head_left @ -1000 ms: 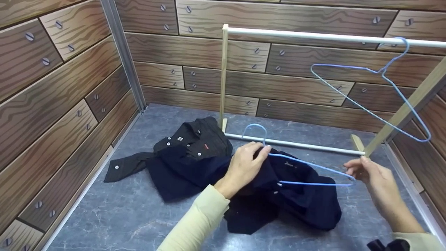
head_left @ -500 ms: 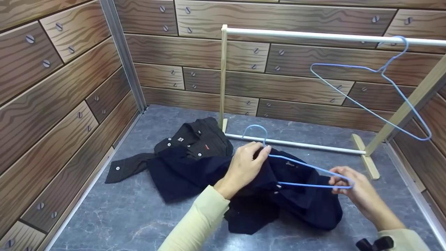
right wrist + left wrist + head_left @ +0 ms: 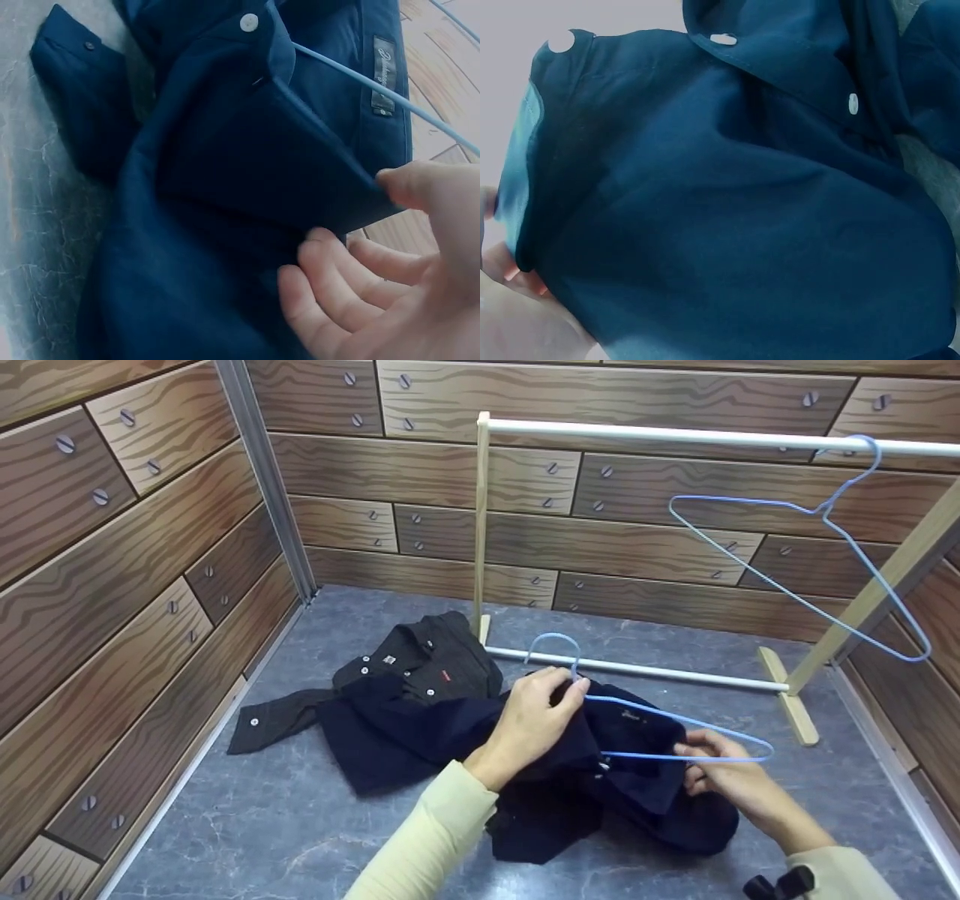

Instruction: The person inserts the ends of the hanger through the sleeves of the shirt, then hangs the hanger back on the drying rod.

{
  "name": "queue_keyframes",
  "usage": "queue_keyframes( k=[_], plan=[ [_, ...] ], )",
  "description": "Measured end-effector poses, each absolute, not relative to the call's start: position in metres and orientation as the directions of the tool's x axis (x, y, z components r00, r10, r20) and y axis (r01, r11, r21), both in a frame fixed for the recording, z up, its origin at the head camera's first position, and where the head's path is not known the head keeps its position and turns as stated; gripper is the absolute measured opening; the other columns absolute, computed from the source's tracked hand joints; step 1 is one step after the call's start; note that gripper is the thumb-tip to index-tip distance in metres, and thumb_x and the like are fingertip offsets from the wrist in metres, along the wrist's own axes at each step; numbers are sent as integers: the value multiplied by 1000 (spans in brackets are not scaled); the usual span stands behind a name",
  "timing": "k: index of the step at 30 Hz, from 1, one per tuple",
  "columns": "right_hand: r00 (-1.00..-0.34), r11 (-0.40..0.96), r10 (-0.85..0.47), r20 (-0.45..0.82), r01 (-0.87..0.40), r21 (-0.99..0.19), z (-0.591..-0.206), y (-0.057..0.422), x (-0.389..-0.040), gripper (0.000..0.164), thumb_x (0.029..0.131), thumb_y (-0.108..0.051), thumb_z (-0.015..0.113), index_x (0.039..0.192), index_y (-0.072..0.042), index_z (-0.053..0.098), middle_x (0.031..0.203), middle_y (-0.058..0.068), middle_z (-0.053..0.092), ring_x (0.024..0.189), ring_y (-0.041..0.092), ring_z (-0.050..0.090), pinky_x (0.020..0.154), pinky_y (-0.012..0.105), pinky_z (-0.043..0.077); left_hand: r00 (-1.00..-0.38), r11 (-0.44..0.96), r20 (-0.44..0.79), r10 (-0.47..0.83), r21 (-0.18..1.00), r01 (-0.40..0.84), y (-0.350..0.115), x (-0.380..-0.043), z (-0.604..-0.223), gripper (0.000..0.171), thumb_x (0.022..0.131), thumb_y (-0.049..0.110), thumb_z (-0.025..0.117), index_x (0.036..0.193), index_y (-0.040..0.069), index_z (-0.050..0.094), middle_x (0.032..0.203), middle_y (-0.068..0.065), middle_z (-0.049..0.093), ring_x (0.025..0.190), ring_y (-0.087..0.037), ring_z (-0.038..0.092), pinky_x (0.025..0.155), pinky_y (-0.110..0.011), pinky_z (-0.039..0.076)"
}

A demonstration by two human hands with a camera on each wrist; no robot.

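Note:
A navy blue button-up shirt [image 3: 427, 727] lies crumpled on the floor in the head view. One half of a blue wire hanger [image 3: 553, 635] is inside it; the hook and the right end stick out. My left hand [image 3: 529, 720] grips the shirt near the collar, just under the hook. On the other side, my right hand [image 3: 731, 772] pinches the free edge of the collar between thumb and fingers, beneath the hanger's bare end. The right wrist view shows a sewn label [image 3: 383, 75] inside the collar and a white button [image 3: 249, 22].
A dark charcoal shirt [image 3: 442, 660] with white buttons lies behind and partly under the navy one. At the back stands a rack with a white top rail [image 3: 637, 433], where a second blue hanger [image 3: 795, 506] hangs bare. Wood-patterned walls [image 3: 172, 510] surround the marbled floor [image 3: 247, 817].
My right hand has moved left, from beyond the hanger's end past it to the shirt's collar, which it now pinches. My left hand has stayed nearly in place, with the hanger shifted slightly.

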State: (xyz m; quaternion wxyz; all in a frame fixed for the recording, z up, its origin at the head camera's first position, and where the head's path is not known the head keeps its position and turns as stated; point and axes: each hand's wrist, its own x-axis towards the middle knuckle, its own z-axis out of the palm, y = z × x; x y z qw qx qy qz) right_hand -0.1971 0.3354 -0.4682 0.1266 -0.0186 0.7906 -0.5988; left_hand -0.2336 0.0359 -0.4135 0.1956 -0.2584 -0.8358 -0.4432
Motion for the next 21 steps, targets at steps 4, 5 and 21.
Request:
queue_keyframes(
  k=[4, 5, 21],
  plan=[
    [-957, 326, -212, -198, 122, -938, -472, 333, -196, 47, 100, -19, 56, 129, 13, 36, 84, -4, 63, 69, 10, 64, 67, 30, 59, -789, 480, 555, 264, 634, 607, 36, -234, -414, 28, 100, 34, 54, 88, 13, 69, 81, 2, 65, 76, -10, 60, 72, -20, 49],
    [-956, 346, -204, -212, 132, -929, -473, 332, -195, 56, 99, -19, 58, 134, 15, 32, 84, -3, 64, 68, 11, 65, 67, 30, 59, -790, 477, 553, 263, 637, 605, 36, -234, -414, 28, 100, 34, 54, 89, 13, 69, 82, 2, 66, 77, -10, 61, 73, -20, 50],
    [-961, 374, -203, -188, 101, -922, -450, 343, -189, 54, 99, -8, 52, 139, 20, 29, 94, 0, 66, 71, 15, 70, 69, 34, 61, -873, 652, 454, 179, 609, 451, 33, -234, -420, 27, 95, 40, 55, 82, 19, 63, 83, 3, 65, 78, -16, 64, 66, -34, 52]
  ],
)
